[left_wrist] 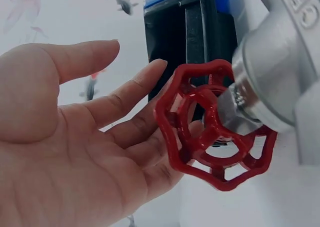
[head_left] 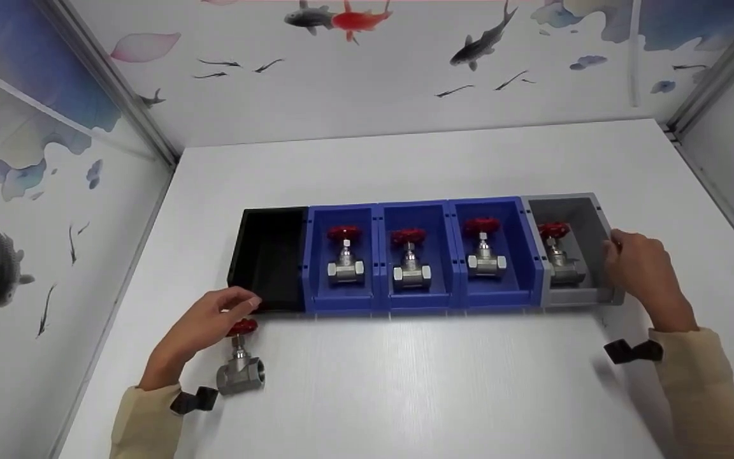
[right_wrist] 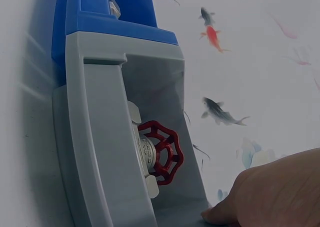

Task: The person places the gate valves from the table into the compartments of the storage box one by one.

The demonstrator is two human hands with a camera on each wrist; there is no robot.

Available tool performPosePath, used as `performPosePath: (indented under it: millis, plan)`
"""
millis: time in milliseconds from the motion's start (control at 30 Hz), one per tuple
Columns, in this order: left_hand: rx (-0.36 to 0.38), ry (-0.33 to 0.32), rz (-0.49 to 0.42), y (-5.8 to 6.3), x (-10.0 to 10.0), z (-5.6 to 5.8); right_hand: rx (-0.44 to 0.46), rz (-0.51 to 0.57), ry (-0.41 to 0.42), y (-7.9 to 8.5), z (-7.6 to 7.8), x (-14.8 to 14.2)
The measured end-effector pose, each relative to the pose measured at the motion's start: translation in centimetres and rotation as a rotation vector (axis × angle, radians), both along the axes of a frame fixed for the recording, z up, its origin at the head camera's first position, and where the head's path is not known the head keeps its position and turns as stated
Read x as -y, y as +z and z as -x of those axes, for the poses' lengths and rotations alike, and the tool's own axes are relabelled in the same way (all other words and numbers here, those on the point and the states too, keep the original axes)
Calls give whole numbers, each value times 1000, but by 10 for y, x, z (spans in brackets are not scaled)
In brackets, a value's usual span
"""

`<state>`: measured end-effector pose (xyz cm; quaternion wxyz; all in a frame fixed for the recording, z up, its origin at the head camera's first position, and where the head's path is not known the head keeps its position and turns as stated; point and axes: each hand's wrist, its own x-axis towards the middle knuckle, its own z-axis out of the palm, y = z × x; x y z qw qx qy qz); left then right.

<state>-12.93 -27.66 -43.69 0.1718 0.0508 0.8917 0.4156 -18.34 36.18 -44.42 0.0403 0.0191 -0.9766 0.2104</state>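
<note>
My left hand (head_left: 204,322) is at the front left corner of the black bin (head_left: 271,255), fingers loosely extended. A metal gate valve (head_left: 239,376) with a red handwheel (left_wrist: 220,182) stands on the table beside that hand; in the left wrist view the wheel overlaps the fingers. At the other end of the row, my right hand (head_left: 647,271) grips the outer side wall of the grey bin (head_left: 577,296), a fingertip showing at its rim in the right wrist view. Inside the grey bin leans another red-wheeled valve (right_wrist: 162,154), against its left side.
Three blue bins (head_left: 345,293) join the black and grey ones in one row, each holding a valve (head_left: 411,274) with a red wheel. The white table (head_left: 392,395) is bounded by a printed back wall (head_left: 367,83) and side panels.
</note>
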Motion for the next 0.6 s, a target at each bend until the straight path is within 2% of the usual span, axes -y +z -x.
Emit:
performPosePath:
  millis: [233, 433, 600]
  plan:
    - [108, -14, -56, -1, 3, 3, -7, 3, -3, 0, -1, 1]
    - [203, 7, -128, -2, 10, 5, -24, -6, 0, -1, -1, 1]
    - [239, 35, -100, 0, 15, 6, -1, -18, -10, -1, -1, 1]
